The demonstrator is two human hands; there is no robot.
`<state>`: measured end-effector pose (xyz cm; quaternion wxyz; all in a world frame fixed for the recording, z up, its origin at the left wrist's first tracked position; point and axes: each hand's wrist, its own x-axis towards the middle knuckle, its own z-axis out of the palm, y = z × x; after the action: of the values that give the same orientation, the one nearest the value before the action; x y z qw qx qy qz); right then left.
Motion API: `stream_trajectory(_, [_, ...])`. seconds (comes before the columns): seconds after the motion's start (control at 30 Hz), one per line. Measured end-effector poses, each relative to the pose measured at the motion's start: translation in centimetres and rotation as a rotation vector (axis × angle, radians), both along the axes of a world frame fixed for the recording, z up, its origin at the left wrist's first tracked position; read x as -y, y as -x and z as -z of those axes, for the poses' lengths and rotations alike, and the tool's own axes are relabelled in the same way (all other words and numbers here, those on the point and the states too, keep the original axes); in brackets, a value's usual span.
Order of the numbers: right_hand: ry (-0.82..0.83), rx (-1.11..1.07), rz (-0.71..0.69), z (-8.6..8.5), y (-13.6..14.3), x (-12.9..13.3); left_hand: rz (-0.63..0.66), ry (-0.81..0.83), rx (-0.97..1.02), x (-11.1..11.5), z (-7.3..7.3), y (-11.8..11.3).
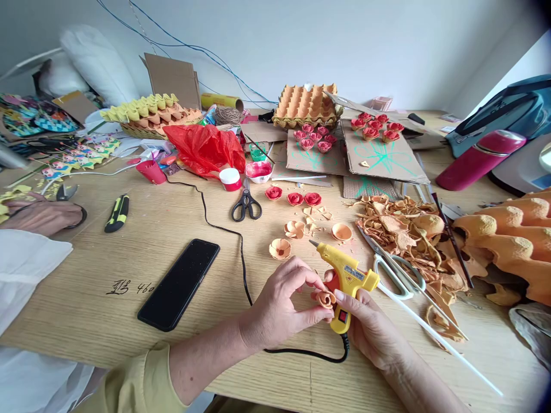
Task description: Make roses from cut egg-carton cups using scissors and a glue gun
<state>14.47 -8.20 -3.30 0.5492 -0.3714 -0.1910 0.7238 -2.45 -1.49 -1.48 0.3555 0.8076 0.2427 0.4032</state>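
Observation:
My left hand (275,310) pinches a small orange egg-carton flower (326,299) with a rolled centre. A yellow hot glue gun (346,269) is in my right hand (376,332), its nozzle pointing up and left. My right thumb also reaches the flower's edge. Part of the gun's handle and the fingers behind it are hidden. Just beyond my hands lie two orange petal cups (280,249) and a plain round cup (341,232). Three red-painted flowers (295,199) sit farther back.
A black phone (178,285) lies left of my forearm. Orange carton scraps (398,226) and white-handled scissors (398,278) are at right. Black scissors (246,205) rest mid-table. Cardboard (383,155) bears red flowers. Another person's hand (43,212) is at far left. The gun's black cord (244,269) crosses the table.

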Motion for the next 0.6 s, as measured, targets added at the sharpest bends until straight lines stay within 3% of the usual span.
stream_trajectory(0.6, [-0.007,0.063,0.043,-0.04,-0.19,0.09,0.121,-0.002,0.004,-0.66,0.11,0.11])
